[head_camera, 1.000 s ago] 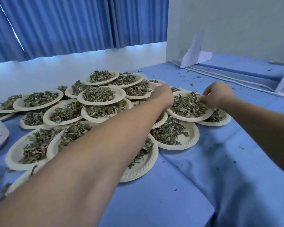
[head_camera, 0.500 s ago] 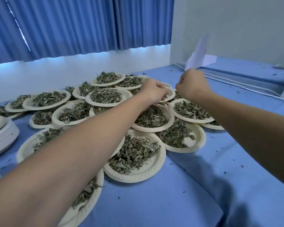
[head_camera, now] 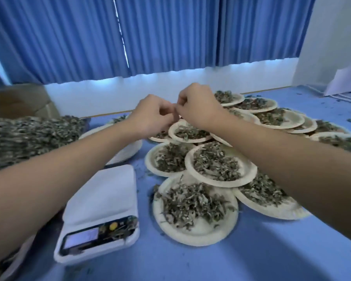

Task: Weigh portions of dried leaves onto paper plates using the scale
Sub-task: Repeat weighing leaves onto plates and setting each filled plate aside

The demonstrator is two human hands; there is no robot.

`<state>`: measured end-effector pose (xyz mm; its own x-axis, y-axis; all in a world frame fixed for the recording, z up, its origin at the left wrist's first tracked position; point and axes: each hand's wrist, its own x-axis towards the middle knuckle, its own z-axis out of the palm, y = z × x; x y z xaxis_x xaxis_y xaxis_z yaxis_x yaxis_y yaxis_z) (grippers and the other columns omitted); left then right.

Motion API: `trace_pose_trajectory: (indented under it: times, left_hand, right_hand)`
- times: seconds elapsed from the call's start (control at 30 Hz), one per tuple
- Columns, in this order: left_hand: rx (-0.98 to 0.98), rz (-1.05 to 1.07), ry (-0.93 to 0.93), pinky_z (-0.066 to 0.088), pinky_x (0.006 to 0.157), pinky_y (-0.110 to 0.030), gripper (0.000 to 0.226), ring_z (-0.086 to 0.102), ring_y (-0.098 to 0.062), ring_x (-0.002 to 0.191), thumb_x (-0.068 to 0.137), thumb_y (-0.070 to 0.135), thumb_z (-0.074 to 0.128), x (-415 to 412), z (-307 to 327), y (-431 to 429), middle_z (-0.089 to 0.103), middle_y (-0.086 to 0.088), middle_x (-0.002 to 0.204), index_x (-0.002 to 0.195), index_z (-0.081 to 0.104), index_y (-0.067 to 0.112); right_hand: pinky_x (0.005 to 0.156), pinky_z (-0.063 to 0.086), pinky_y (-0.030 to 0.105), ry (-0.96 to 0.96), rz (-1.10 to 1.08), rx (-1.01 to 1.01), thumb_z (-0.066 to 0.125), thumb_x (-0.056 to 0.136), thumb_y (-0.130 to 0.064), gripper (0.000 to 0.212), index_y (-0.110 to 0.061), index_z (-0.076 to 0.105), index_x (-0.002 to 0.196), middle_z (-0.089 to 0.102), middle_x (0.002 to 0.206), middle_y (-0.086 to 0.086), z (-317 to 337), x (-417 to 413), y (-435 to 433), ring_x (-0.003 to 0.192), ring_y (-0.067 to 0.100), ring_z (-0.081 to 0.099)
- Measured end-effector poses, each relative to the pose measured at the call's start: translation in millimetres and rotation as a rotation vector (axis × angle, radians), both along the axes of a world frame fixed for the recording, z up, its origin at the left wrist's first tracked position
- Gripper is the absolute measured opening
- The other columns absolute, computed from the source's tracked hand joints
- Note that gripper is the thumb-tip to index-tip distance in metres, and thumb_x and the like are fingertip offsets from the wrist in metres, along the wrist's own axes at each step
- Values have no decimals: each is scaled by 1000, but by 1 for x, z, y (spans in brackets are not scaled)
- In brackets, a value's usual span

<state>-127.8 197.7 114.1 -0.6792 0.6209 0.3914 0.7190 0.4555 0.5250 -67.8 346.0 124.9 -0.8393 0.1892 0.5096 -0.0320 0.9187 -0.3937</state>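
A white digital scale (head_camera: 103, 195) lies at the lower left with a bare platform and leaf bits by its display. Right of it, several paper plates of dried leaves overlap; the nearest plate (head_camera: 190, 238) sits beside the scale. A big heap of loose dried leaves (head_camera: 32, 134) lies at the far left. My left hand (head_camera: 152, 114) and my right hand (head_camera: 197, 106) meet above the far plates. Their curled fingertips touch each other, and I see nothing held in either.
A stack of plain paper plates (head_camera: 128, 151) stands behind the scale, partly hidden by my left forearm. A cardboard box (head_camera: 18, 100) sits at the back left. Blue cloth (head_camera: 251, 258) covers the table, and folded white paper (head_camera: 344, 82) stands at the far right.
My view has swung left, bringing the scale and the leaf heap into sight. Both hands let go of the far plate and came together over the middle plates.
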Motion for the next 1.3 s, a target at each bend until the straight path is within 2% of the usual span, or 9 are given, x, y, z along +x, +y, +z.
trace_pose_trajectory:
  times: [0.17, 0.23, 0.3, 0.4, 0.47, 0.57, 0.73, 1.13, 1.3]
  left_hand:
    - [-104, 147, 127, 45, 66, -28, 11, 58, -4, 62, 89, 16, 70, -22, -15, -99, 70, 3, 70, 79, 75, 17]
    - [-115, 142, 126, 48, 72, -34, 9, 64, -14, 70, 89, 13, 70, -29, -24, -126, 74, 0, 76, 83, 77, 12]
    - [-106, 142, 123, 51, 79, -32, 7, 64, -10, 73, 89, 12, 71, -38, -31, -148, 74, 4, 79, 87, 78, 12]
    - [-126, 152, 94, 52, 84, -30, 6, 66, -9, 85, 91, 17, 71, -50, -39, -168, 75, 8, 88, 89, 77, 19]
    - [-140, 138, 88, 50, 81, -24, 6, 67, -7, 88, 91, 24, 72, -56, -43, -176, 75, 11, 91, 89, 77, 25]
    - [-158, 82, 112, 45, 75, -12, 11, 66, -4, 87, 92, 28, 71, -60, -44, -182, 76, 12, 93, 96, 80, 22]
    - [-189, 17, 139, 50, 85, -24, 14, 67, -8, 92, 93, 17, 70, -63, -42, -186, 77, 7, 99, 103, 80, 18]
    - [-144, -70, 130, 44, 79, -10, 15, 67, -8, 95, 89, 14, 75, -77, -43, -191, 77, 6, 102, 103, 81, 17]
    - [-124, -86, 113, 45, 83, -12, 15, 67, -5, 97, 88, 17, 77, -81, -44, -192, 77, 7, 101, 102, 82, 17]
  right_hand:
    - [71, 49, 31, -124, 251, 136, 65, 90, -15, 17, -14, 79, 82, 73, 77, 6, -17, -31, -76, 76, 23, 64]
    - [66, 42, 28, -152, 350, 191, 65, 89, -13, 22, -22, 77, 74, 63, 62, -7, -22, -37, -93, 61, 12, 54]
    - [64, 37, 28, -150, 410, 241, 64, 89, -10, 23, -20, 76, 72, 52, 54, -12, -24, -44, -102, 55, 8, 46]
    - [73, 48, 42, -168, 450, 353, 63, 90, -11, 16, -3, 77, 88, 68, 76, 12, -28, -54, -114, 77, 31, 60]
    - [79, 49, 48, -189, 456, 384, 63, 91, -13, 18, -1, 76, 92, 65, 93, 26, -29, -60, -120, 89, 39, 59]
    - [85, 49, 49, -250, 485, 432, 63, 97, -24, 19, -15, 80, 98, 63, 97, 13, -27, -64, -128, 92, 26, 58]
    - [85, 51, 46, -321, 513, 666, 55, 104, -34, 27, -20, 78, 105, 64, 107, 1, -21, -69, -134, 94, 24, 60]
    - [78, 48, 41, -290, 578, 879, 48, 106, -31, 31, -19, 77, 107, 62, 97, -1, -17, -77, -133, 86, 22, 60]
    - [73, 47, 39, -259, 604, 882, 48, 106, -31, 32, -20, 77, 103, 62, 93, -2, -17, -77, -132, 84, 21, 58]
